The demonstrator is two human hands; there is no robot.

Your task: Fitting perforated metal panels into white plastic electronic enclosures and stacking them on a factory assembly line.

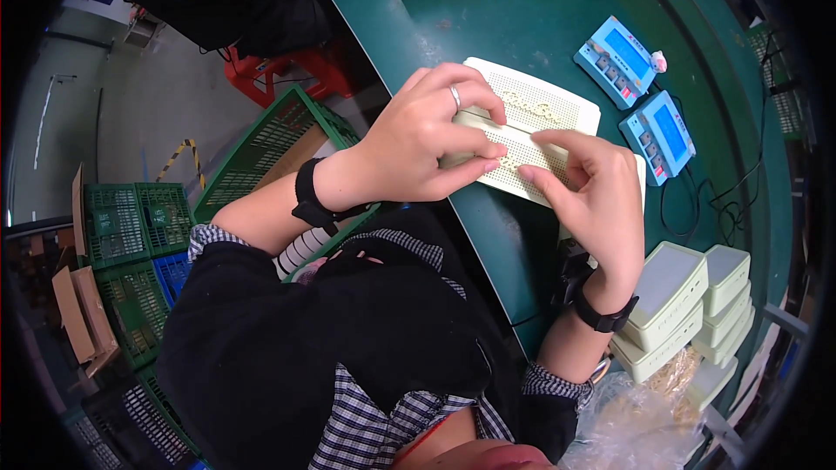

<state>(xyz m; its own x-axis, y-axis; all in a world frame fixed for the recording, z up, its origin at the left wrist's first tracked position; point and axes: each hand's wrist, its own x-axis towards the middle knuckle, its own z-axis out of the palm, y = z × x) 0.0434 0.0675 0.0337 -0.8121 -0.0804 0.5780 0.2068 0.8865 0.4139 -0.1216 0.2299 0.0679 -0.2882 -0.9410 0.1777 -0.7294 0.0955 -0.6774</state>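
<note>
Bends left hand [425, 132], fingertips almost meeting, over pale pieces [509, 162] on near perforated panel [524, 191], too hidden to confirm any hold; shows both panels at 2 o'clock from view's centre, long axes pointing 10 to 4, with far panel [570, 113] seemingly done, near probably unfinished; curls right hand [605, 183] at 4 o'clock, digits parted.

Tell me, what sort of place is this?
It looks like a factory workshop, probably for putting things together: there's a long green workbench, stacked matching pale cases and green plastic crates.
</note>
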